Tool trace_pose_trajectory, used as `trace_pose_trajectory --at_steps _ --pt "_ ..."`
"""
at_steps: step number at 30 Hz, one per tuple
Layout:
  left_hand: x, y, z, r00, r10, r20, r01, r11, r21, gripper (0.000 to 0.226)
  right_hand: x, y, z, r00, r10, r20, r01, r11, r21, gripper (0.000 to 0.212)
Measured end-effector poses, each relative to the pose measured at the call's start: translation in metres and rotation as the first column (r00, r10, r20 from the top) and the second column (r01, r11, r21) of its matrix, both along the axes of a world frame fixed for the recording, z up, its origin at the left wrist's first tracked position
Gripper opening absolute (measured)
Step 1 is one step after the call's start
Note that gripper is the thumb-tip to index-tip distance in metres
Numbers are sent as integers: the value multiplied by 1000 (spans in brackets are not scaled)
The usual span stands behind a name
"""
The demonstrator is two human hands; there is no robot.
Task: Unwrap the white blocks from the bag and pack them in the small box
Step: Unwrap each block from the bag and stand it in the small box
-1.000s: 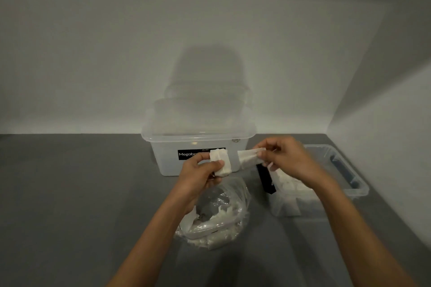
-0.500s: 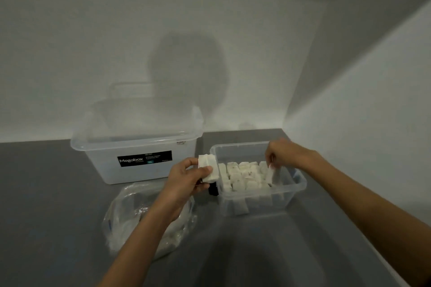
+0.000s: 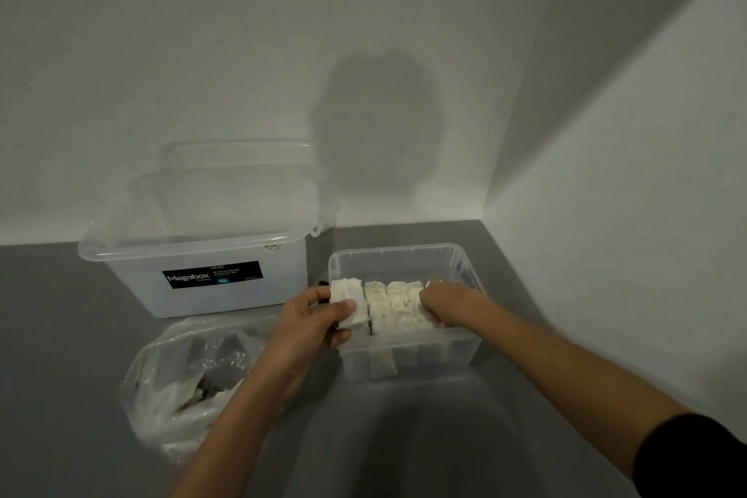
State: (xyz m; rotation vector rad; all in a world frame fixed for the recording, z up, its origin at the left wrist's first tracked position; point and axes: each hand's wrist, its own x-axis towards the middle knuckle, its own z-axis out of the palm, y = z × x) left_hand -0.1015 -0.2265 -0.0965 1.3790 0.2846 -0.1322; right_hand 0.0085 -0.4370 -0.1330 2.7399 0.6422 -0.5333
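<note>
A person's left hand (image 3: 311,319) grips an unwrapped white block (image 3: 349,301), thumb across its near face and fingers curled behind it, holding it at the left end of a small clear box (image 3: 404,362), just above the rim. The right hand (image 3: 448,303) reaches into the same box from the right, knuckles up and fingers curled down against the far end of the packed blocks (image 3: 394,309); whether it holds anything cannot be told from this angle. The packed blocks stand in tight rows between the two hands, filling the middle of the box. A dark sleeve (image 3: 695,453) shows at the right forearm's lower edge.

To the left of the box, near the left forearm, a crumpled clear plastic bag (image 3: 186,388) lies on the grey tabletop (image 3: 60,336) with pale wrapped pieces still inside. Behind the bag stands a larger translucent Megabox bin (image 3: 210,299), its black label (image 3: 212,274) facing the camera, and a clear lid (image 3: 238,174) leans upright behind it against the white wall (image 3: 202,53). A rounded shadow (image 3: 380,125) falls on that wall above the small box.
</note>
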Motion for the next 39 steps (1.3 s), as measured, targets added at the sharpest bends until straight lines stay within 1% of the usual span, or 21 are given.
trace_pose_trajectory --at_steps 3,5,6,7,9,10,11,13,14,16,18,20,24,26,29,31,32,34,36,38,39 --pt "3 -12 0 1000 -15 -8 15 1000 17 21 -1 -1 2 999 46 -2 -46 999 -7 19" --pt "5 -19 1 1000 -12 -22 12 1000 -1 18 2 -2 13 1000 22 -10 -21 998 55 14" --pt "6 -23 1 999 -13 -29 13 1000 -23 16 4 -3 20 1000 -5 -2 5 991 132 12" --pt "8 -26 2 999 -18 -36 16 999 -46 16 6 -5 28 999 -30 16 25 969 247 12" --pt "11 -33 4 999 -18 -52 14 996 -90 19 4 -9 45 996 -74 44 41 855 517 10" --pt "13 -36 5 998 -13 -62 6 993 -115 20 0 -10 53 993 -82 79 16 788 616 10" --pt "15 -38 6 997 -10 -75 -1 989 -146 21 -7 -12 60 989 -80 126 -26 739 673 16" --pt "19 -41 9 994 -2 -106 -20 978 -208 19 -23 -13 69 983 -19 185 -123 679 723 31" --pt "21 -43 10 993 3 -121 -31 974 -224 17 -30 -13 71 982 29 185 -159 650 743 37" --pt "25 -45 11 990 13 -139 -44 975 -220 11 -40 -12 71 983 96 157 -183 596 782 44" --pt "27 -47 9 989 16 -146 -44 981 -191 10 -42 -11 66 983 113 146 -184 540 821 47" --pt "28 -49 8 988 6 -151 -34 982 -183 12 -41 -10 61 973 142 181 -229 504 833 43" --pt "30 -47 7 985 -47 -167 8 974 -228 19 -37 -8 51 947 187 259 -319 494 809 25" --pt "31 -45 7 983 -76 -170 28 963 -269 22 -37 -8 49 948 176 265 -318 470 824 20" --pt "31 -40 6 982 -101 -159 48 950 -310 22 -36 -7 50 960 141 241 -277 384 881 13" --pt "31 -39 4 987 -103 -124 60 947 -315 27 -36 -8 51 967 120 225 -253 343 904 10" --pt "30 -39 3 991 -90 -103 57 955 -292 28 -36 -8 51 972 111 209 -234 338 912 9" --pt "29 -41 1 999 -38 -38 31 986 -162 23 -37 -8 52 988 67 138 -153 320 935 8" --pt "27 -44 -2 997 19 69 -20 1000 10 15 -36 -7 53 999 -12 31 -26 254 967 8" --pt "27 -48 -4 981 42 192 -70 987 142 15 -37 -2 56 989 -108 -96 114 171 979 10" --pt "27 -50 -5 969 38 242 -87 977 195 16 -37 1 58 975 -149 -162 183 144 972 15"
